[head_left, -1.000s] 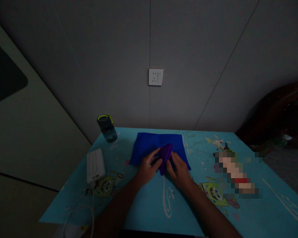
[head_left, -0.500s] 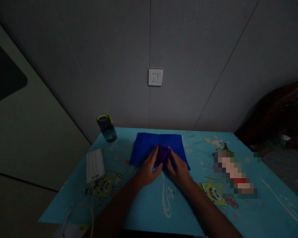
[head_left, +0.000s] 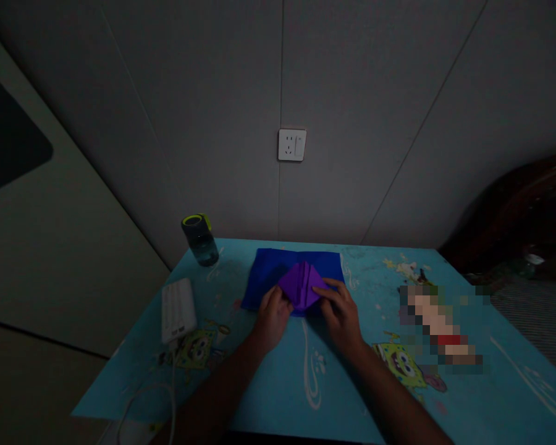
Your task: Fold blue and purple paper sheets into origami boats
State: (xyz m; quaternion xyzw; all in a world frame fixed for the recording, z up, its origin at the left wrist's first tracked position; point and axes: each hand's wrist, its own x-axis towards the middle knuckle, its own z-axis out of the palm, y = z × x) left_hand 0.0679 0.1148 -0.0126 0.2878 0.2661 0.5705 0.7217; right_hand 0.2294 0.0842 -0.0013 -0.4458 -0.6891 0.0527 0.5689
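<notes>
A folded purple paper (head_left: 302, 285), diamond shaped with creases down its middle, lies on a stack of blue sheets (head_left: 271, 272) at the back of the table. My left hand (head_left: 272, 315) pinches the paper's left corner with curled fingers. At the right corner, my right hand (head_left: 341, 314) presses on the paper with thumb and fingers closed. Both forearms reach in from the near edge.
The table (head_left: 278, 383) has a light blue cartoon-printed cover and stands against a grey wall with a socket (head_left: 291, 144). A dark bottle with a yellow-green lid (head_left: 199, 238) stands at the back left. A white power bank (head_left: 178, 309) with a cable lies on the left. A blurred patch sits right.
The purple paper, bunched narrow between my hands before, now spreads into a wider flat diamond. My hands have moved apart to its two side corners.
</notes>
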